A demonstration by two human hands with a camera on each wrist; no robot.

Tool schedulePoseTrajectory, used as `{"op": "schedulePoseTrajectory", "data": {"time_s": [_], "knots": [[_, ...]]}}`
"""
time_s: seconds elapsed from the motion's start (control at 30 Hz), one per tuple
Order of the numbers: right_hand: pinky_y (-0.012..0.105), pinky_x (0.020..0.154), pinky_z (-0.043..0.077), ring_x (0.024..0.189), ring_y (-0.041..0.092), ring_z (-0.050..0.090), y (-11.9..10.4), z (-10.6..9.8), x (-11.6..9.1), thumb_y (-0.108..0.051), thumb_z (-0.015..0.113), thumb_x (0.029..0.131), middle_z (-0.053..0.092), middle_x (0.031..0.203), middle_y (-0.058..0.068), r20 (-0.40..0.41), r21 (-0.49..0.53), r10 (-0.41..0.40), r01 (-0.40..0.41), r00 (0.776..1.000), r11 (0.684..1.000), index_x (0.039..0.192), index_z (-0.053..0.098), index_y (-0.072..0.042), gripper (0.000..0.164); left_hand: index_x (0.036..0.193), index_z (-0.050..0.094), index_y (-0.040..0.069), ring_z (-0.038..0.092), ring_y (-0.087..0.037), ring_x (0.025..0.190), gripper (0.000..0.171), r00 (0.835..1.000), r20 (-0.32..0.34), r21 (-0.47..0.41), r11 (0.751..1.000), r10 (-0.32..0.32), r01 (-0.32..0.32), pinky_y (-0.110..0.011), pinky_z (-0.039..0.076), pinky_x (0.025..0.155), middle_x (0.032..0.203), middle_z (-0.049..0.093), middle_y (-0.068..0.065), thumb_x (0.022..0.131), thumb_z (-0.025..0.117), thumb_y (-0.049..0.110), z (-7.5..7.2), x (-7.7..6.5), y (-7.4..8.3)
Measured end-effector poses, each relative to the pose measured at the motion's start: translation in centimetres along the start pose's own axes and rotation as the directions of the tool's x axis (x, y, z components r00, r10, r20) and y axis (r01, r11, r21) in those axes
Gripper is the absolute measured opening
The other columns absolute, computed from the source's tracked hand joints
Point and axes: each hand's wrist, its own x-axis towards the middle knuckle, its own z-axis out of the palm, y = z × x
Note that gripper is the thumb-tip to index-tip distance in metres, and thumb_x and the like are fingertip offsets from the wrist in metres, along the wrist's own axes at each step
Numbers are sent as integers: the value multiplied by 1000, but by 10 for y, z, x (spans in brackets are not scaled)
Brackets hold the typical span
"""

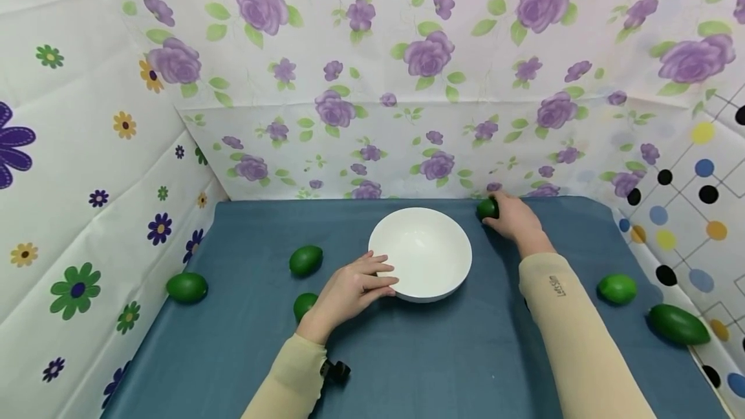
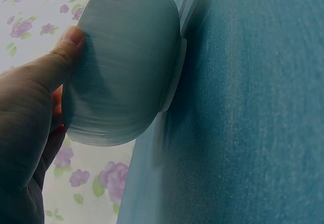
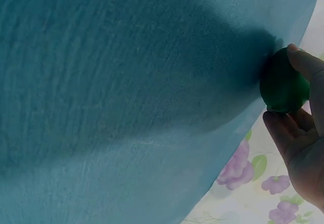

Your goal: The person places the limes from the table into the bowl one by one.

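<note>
A white bowl (image 1: 433, 251) stands near the middle of the blue-covered table, its mouth upward. My left hand (image 1: 352, 286) grips the bowl's near-left rim. In the left wrist view the thumb (image 2: 68, 44) lies along the bowl's outer wall (image 2: 124, 62), while the fingers are mostly hidden behind the rim. To the right of the bowl, by the back edge, my right hand (image 1: 515, 217) holds a green lime (image 1: 487, 208). The right wrist view shows that lime (image 3: 283, 82) between thumb and fingers, close to the cloth.
On the left lie a lime (image 1: 187, 288), another lime (image 1: 306, 260) and a third lime (image 1: 304, 306) partly behind my left wrist. At right are a lighter lime (image 1: 617, 289) and a longer dark-green fruit (image 1: 678, 324). A flowered curtain (image 1: 349, 115) rises behind the table (image 1: 442, 361).
</note>
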Motion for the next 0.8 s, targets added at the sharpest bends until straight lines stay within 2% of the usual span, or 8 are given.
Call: {"op": "schedulePoseTrajectory", "data": {"time_s": [0.17,0.43,0.6,0.8], "knots": [[75,110,41,139,59,44,1,2,-3,-33,72,104,33,158,40,-3,-19,3,-3,1000,1000,165,35,-3,78,120,85,16,61,-21,138,26,1000,13,3,1000,-12,12,-39,33,128,128,77,-4,95,84,23,1,0,0],[73,115,37,143,57,41,-3,6,-5,-27,72,105,37,160,36,-8,-10,-21,21,1000,1000,164,35,0,74,121,84,16,60,-21,139,25,999,21,-13,999,-41,41,-38,32,129,129,76,-4,97,83,23,1,-1,1],[73,114,39,142,55,43,-1,8,-6,-27,73,105,40,160,34,-33,-15,-22,21,999,1000,164,37,-2,74,122,84,16,59,-20,140,26,998,25,-14,998,-59,59,-37,31,129,128,77,-3,97,83,24,2,-1,1],[72,114,40,142,55,43,3,10,-9,-27,75,104,39,161,33,-54,-31,-38,37,998,999,164,38,-2,75,121,84,15,61,-22,139,26,999,10,-23,998,-54,54,-37,31,129,127,77,-4,96,83,23,1,-2,3]]}}
